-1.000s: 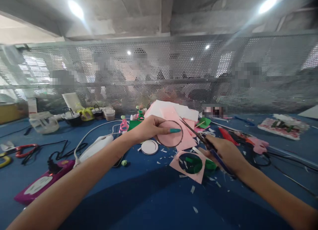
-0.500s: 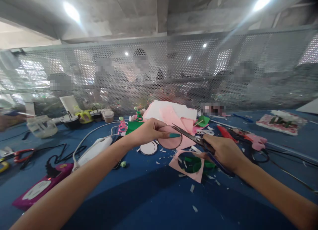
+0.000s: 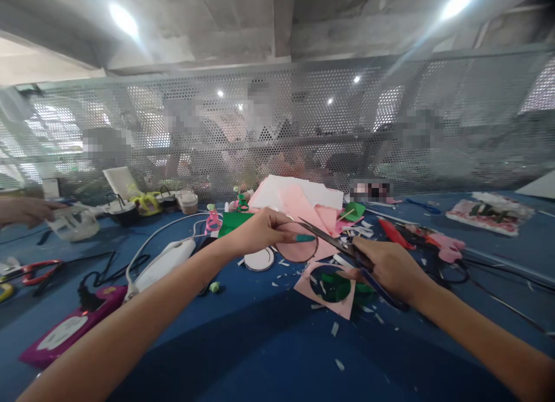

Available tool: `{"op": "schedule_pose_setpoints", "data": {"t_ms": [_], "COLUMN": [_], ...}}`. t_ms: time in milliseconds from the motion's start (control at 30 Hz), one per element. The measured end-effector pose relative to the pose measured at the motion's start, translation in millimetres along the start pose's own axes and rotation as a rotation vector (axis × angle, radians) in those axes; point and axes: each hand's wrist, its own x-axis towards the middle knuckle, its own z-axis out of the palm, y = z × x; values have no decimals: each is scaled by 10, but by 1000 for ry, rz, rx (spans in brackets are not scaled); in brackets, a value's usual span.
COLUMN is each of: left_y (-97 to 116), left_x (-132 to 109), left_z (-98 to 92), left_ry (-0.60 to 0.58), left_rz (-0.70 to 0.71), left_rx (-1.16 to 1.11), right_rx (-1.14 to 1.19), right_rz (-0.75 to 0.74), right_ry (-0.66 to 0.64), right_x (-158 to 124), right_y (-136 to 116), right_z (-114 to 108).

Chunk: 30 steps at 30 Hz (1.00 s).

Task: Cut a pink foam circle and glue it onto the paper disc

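Head view, and we have two hands at work over the blue worktop (image 3: 269,356). Our left hand (image 3: 260,231) pinches one pink paper disc with a dark drawn rim (image 3: 297,249) between thumb and fingers, holding it up just above the surface, a teal-painted nail lying across it. Our right hand (image 3: 385,266) is wrapped around the handles of one pair of dark-handled scissors (image 3: 342,246), blades parted and meeting the disc's right edge. Just below lies one pink paper square with a round hole cut out (image 3: 323,286), green scraps showing through the hole, white snippets scattered around it. One white round disc (image 3: 259,259) sits beside the left wrist. Behind the hands we count one loose stack of pink and white sheets (image 3: 299,196). To the left: one white corded device (image 3: 162,263), one magenta flat box (image 3: 65,332), one pair of red-handled scissors (image 3: 32,270). At the far left edge, another person's hand (image 3: 23,210) touches one clear plastic container (image 3: 73,222).
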Motion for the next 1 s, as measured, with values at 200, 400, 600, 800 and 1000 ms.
{"op": "schedule_pose_setpoints", "data": {"t_ms": [200,400,600,800,1000], "left_y": [-6,-4,21,14,0], "left_x": [6,-8,-20,-8,-16], "left_z": [2,-7,-11,3,12], "left_ry": [-17,-34,-43,-60,-85], "left_rz": [50,46,71,40,20], "left_rx": [104,86,97,63,93], "right_rx": [2,-14,15,-3,-28], "right_rz": [0,-4,-10,-47,-39], "right_ry": [-26,-25,-19,8,7], "right_x": [-7,-9,-2,-11,-8], "right_y": [-8,-13,-26,-9,-15], "right_z": [15,7,-5,10,-2]}}
